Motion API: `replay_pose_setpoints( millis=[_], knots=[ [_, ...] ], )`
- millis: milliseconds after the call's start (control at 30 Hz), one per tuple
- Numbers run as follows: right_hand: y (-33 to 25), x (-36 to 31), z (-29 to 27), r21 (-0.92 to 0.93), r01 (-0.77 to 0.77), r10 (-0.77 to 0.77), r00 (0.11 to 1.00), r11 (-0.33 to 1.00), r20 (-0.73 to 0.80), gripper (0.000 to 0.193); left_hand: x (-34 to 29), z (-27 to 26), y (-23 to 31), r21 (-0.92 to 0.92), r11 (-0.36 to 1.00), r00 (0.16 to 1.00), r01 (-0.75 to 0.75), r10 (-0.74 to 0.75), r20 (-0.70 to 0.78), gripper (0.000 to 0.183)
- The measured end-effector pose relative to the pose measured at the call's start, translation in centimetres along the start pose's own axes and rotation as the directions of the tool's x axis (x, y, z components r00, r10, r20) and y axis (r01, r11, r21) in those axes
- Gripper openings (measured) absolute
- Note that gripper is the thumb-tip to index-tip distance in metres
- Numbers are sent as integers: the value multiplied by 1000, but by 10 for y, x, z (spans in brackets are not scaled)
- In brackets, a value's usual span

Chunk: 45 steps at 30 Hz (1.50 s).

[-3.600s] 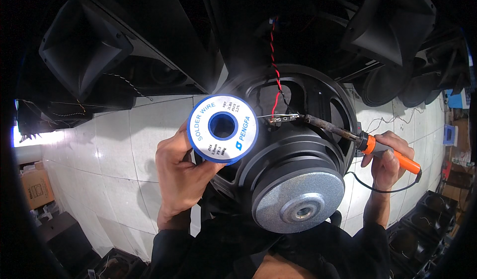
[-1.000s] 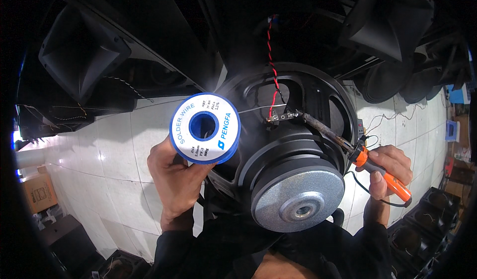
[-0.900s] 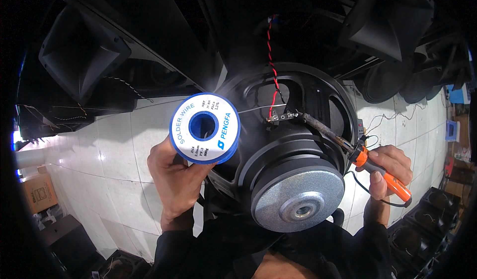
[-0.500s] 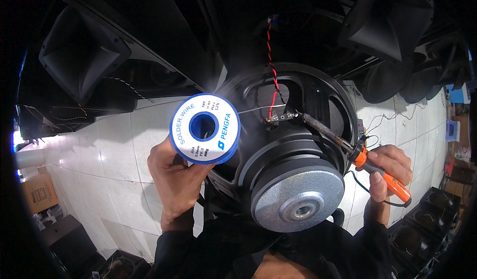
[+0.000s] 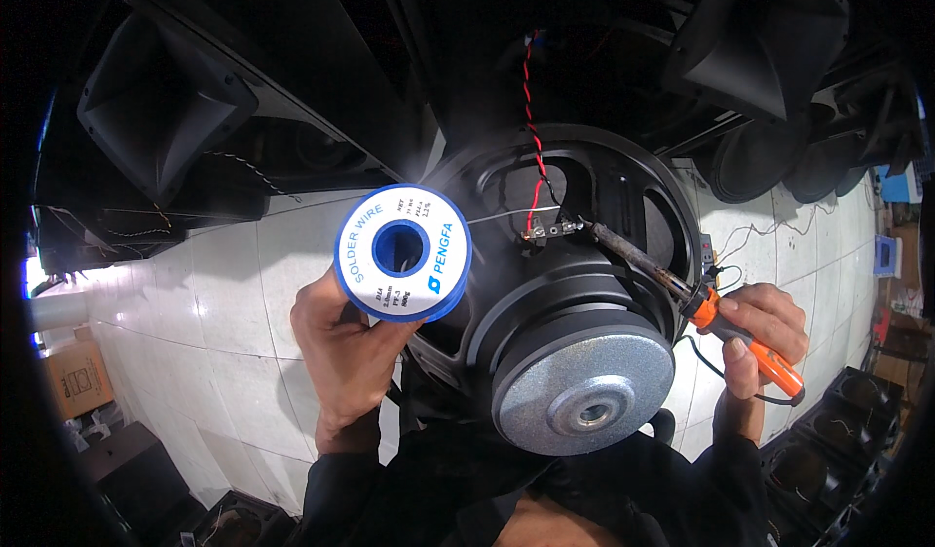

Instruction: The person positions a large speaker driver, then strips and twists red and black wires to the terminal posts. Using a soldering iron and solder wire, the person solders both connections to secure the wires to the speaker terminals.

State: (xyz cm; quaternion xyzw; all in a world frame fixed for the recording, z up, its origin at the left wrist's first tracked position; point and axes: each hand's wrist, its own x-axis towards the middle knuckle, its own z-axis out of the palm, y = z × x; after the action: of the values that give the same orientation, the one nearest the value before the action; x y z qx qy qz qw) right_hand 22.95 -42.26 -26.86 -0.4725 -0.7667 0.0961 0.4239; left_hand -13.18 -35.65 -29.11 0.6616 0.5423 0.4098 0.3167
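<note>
My left hand (image 5: 343,352) is closed round a blue spool of solder wire (image 5: 443,245) with a white label. A thin strand of solder (image 5: 511,214) runs from the spool to the terminal strip (image 5: 553,228). In my right hand (image 5: 765,338) is a soldering iron (image 5: 711,308) with an orange and grey handle. Its tip is at the right end of the terminal strip, close to the solder's end. The strip sits on the black frame of a large loudspeaker driver (image 5: 584,299), whose round silver magnet plate faces up. A twisted red and black wire pair (image 5: 529,109) leads down to the strip.
Black horn flares (image 5: 166,109) stand at the far left and far right among dark cabinets. A power strip (image 5: 707,250) lies right of the driver. Several black speakers (image 5: 808,469) sit at lower right, and a cardboard box (image 5: 78,379) at left on the tiled floor (image 5: 229,372).
Hardly anything differs. The spool has shifted very slightly to the right, and the iron's handle end has moved a touch. Thin smoke still hangs over the driver.
</note>
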Motion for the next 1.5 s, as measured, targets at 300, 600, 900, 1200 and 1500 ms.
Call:
replay_pose_setpoints(
  millis=[300,600,900,1200,1500],
  knots=[
    [-2,3,-2,-10,-4,4,1000,1000,19,39,1,1,3,-14,1000,1000,14,-14,12,38],
    [-2,-12,4,-34,-22,19,996,999,-91,33,2,3,3,-15,999,999,35,-35,-3,39],
    [1,-8,6,77,-58,70,982,995,-174,33,1,-1,4,-111,988,990,107,-117,-80,46],
    [6,-1,8,211,-123,148,983,970,-106,36,-4,-10,4,-97,967,963,236,-246,-107,47],
    [10,13,17,273,-150,158,987,950,-8,42,-13,-19,-3,-192,951,968,242,-251,-23,43]
  ],
)
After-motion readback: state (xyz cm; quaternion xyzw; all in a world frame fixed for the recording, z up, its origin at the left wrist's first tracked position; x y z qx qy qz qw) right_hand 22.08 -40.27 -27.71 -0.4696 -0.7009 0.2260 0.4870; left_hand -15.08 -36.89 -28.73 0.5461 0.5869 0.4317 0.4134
